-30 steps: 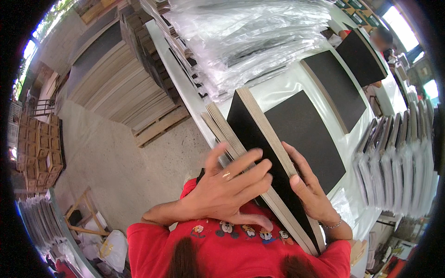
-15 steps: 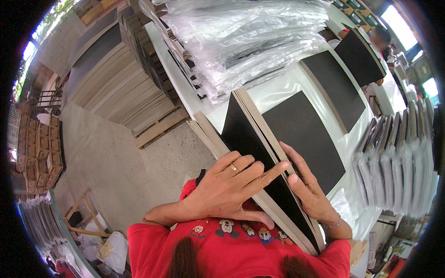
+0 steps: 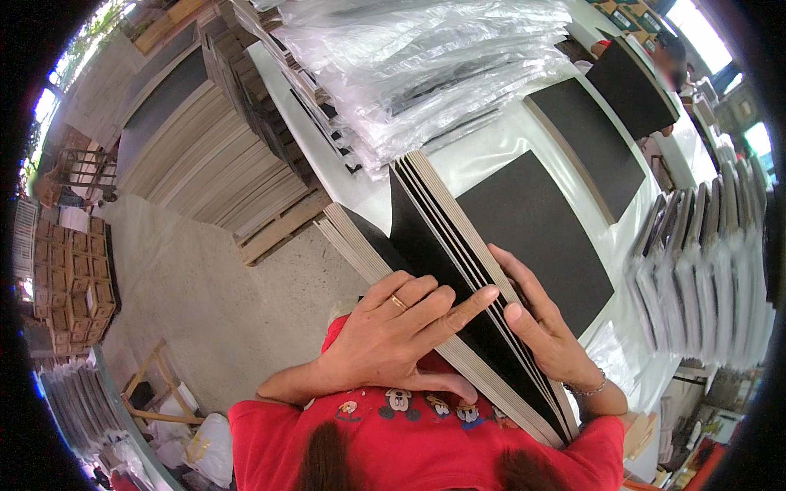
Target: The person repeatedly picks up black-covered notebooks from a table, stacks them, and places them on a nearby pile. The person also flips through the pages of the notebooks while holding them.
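Observation:
I hold a stack of black boards with pale edges upright against my red shirt, parted into two bundles. My left hand [image 3: 393,331] straddles the left bundle [image 3: 358,245], thumb on the shirt side and some fingers curled over it. Its index finger reaches across onto the edges of the right bundle [image 3: 434,192]. Those boards are fanned slightly, with narrow dark gaps between them. My right hand [image 3: 548,331] clasps the right bundle from the outer side, thumb on its edges. Another black board [image 3: 536,237] lies flat on the white-covered table beside this hand.
Clear plastic-wrapped sheets [image 3: 434,65] are piled ahead on the table. Further right lie another black board stack [image 3: 589,143] and a wrapped row [image 3: 696,278]. A person across the table holds a black board [image 3: 630,86]. A pallet of boards [image 3: 217,143] and brown cartons [image 3: 78,282] stand left.
The right bundle's boards have spread apart, showing more gaps between their edges. My left index finger has moved slightly left and rests on those edges. Both hands keep their grip.

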The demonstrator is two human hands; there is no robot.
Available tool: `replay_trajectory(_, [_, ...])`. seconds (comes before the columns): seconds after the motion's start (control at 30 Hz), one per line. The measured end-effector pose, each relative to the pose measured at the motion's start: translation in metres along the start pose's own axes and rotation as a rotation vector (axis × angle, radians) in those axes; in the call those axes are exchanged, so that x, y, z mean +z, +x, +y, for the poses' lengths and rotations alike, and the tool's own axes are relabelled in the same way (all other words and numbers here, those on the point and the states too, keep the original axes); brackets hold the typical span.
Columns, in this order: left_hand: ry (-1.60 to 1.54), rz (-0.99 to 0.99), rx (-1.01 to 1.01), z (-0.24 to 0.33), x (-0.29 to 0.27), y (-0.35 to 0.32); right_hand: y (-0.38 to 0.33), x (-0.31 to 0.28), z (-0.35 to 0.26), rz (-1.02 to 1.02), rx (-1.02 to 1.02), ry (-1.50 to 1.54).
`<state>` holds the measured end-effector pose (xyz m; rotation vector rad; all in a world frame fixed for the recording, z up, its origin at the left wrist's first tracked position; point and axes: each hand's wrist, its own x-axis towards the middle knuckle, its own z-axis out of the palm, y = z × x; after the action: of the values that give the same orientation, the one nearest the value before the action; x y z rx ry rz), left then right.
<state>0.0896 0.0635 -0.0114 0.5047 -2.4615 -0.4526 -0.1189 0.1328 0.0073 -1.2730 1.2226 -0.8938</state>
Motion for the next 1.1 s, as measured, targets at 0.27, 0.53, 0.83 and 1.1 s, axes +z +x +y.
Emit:
replay_trajectory(0.27, [-0.043, 0.002, -0.005, -0.002, -0.006, -0.006, -0.002, 0.002, 0.005, 0.003, 0.004, 0.021])
replay_trajectory(0.53, [-0.098, -0.044, 0.017, 0.001, -0.005, 0.006, -0.002, 0.004, 0.005, -0.018, 0.006, 0.083])
replay_trajectory(0.83, [-0.009, -0.148, -0.009, 0.005, -0.007, 0.01, -0.002, 0.001, 0.003, 0.003, -0.016, -0.003])
replay_trajectory(1.1, [-0.047, -0.108, -0.001, 0.003, -0.005, 0.006, -0.001, 0.0, 0.004, 0.003, -0.026, -0.001])
